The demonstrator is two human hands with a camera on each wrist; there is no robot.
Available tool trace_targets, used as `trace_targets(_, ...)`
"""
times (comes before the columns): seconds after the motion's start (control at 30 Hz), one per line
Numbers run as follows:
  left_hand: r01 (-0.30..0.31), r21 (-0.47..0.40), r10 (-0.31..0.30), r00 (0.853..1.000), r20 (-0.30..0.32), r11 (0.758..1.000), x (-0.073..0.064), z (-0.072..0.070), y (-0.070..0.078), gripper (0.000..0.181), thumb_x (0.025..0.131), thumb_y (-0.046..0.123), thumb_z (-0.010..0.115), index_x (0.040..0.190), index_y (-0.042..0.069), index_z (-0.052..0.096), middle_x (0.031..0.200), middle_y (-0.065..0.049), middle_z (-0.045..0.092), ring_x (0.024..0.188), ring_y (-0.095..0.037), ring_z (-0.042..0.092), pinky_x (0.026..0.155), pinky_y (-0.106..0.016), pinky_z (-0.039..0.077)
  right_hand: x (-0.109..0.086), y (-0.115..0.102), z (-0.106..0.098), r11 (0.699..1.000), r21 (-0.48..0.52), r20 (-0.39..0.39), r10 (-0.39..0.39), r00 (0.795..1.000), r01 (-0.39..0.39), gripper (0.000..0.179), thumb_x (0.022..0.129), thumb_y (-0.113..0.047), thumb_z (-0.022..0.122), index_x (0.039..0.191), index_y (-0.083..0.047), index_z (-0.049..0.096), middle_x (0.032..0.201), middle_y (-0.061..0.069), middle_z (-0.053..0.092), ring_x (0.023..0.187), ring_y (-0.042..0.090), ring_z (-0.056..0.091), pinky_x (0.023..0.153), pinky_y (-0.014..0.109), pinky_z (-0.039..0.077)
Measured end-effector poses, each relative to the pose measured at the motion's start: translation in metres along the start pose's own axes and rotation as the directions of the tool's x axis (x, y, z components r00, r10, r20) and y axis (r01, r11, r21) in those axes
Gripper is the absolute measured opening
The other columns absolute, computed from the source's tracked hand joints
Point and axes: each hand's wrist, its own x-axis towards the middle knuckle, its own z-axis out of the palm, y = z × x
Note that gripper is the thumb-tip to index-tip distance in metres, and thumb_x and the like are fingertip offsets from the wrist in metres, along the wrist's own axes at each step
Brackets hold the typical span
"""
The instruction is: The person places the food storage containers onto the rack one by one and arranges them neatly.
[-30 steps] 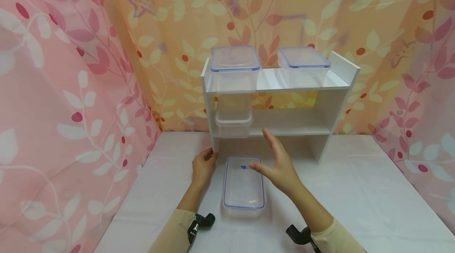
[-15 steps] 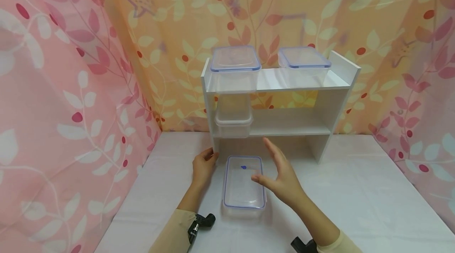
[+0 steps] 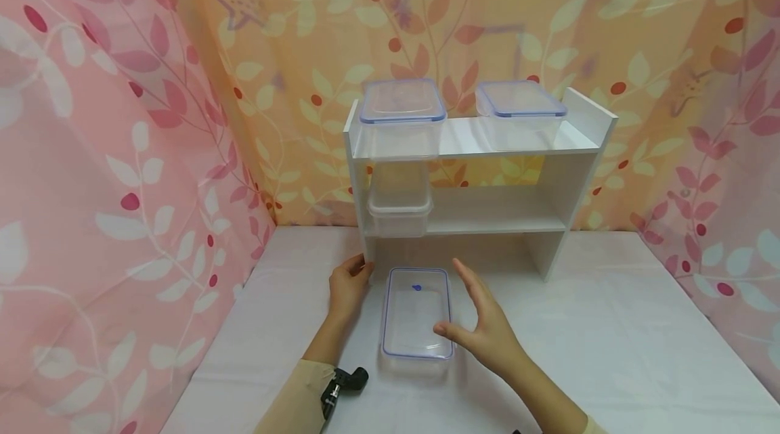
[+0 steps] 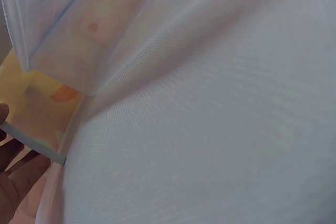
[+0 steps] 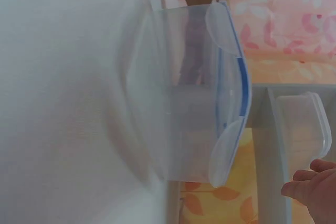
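My left hand [image 3: 350, 290] pinches the lower front edge of the white shelf [image 3: 498, 212] at its left side panel. In the left wrist view the panel edge [image 4: 32, 144] runs between the thumb and fingers [image 4: 25, 174]. A clear lidded food container [image 3: 418, 315] with a blue seal lies on the table in front of the shelf. My right hand [image 3: 490, 336] hovers at its right side, fingers spread and thumb over the lid's edge, holding nothing. In the right wrist view the container's clear side [image 5: 194, 103] faces the camera.
Two blue-rimmed containers stand on the shelf's top board, one at left [image 3: 402, 136] and one at right [image 3: 524, 129]. A clear container with a whitish lid [image 3: 399, 207] sits at the left of the middle board. Floral curtains [image 3: 292, 116] enclose the white table [image 3: 634, 339].
My right hand has drawn back and down from near the shelf to beside the container on the table. The left hand, shelf and containers have stayed in place.
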Motion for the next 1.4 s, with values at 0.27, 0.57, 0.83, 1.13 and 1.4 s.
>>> trace_targets(0.27,-0.012,0.002,0.012,1.000,0.000,1.000,0.000,-0.002,0.001,0.037,0.095,0.022,0.075,0.126,0.002,0.072,0.114,-0.009,0.077,0.103,-0.023,0.074,0.082,-0.037,0.061,-0.008,0.010,0.006,1.000,-0.013,0.008,0.011,1.000,-0.011,0.109,0.077,-0.040,0.090,0.162,-0.036,0.024,0.168,-0.004,0.027,0.152,0.032,0.030,0.114,0.069,0.031)
trace_targets(0.57,-0.015,0.007,0.015,1.000,0.004,1.000,0.001,-0.003,0.000,0.038,0.095,0.022,0.074,0.127,0.001,0.071,0.116,-0.011,0.076,0.105,-0.024,0.074,0.081,-0.034,0.061,-0.015,0.021,0.015,1.000,0.005,0.041,0.023,0.999,-0.023,0.110,0.077,-0.040,0.090,0.162,-0.038,0.022,0.170,-0.001,0.024,0.154,0.033,0.026,0.114,0.072,0.026)
trace_targets(0.83,0.006,-0.016,-0.006,1.000,0.016,1.000,0.001,-0.001,0.000,0.037,0.096,0.020,0.073,0.128,0.002,0.071,0.119,-0.013,0.075,0.105,-0.024,0.073,0.079,-0.032,0.061,-0.022,0.030,0.024,0.999,0.031,0.075,0.035,0.997,-0.037,0.114,0.074,-0.035,0.093,0.162,-0.036,0.021,0.170,-0.008,0.018,0.155,0.034,0.023,0.115,0.072,0.024)
trace_targets(1.13,0.003,-0.023,-0.003,1.000,0.014,1.000,0.000,0.000,0.001,0.035,0.096,0.019,0.073,0.127,0.002,0.071,0.119,-0.014,0.075,0.103,-0.024,0.074,0.074,-0.029,0.060,-0.027,0.039,0.031,0.998,0.039,0.101,0.049,0.994,-0.054,0.120,0.069,-0.035,0.095,0.164,-0.027,0.022,0.172,-0.001,0.012,0.155,0.041,0.017,0.111,0.077,0.022)
trace_targets(1.4,0.009,-0.022,-0.009,1.000,0.010,1.000,0.000,0.000,0.001,0.037,0.096,0.020,0.074,0.127,0.001,0.071,0.120,-0.014,0.075,0.105,-0.025,0.074,0.076,-0.031,0.061,-0.031,0.047,0.033,0.995,0.021,0.141,0.094,0.985,-0.098,0.127,0.066,-0.033,0.097,0.165,-0.031,0.016,0.173,0.008,0.005,0.155,0.045,0.011,0.111,0.077,0.019)
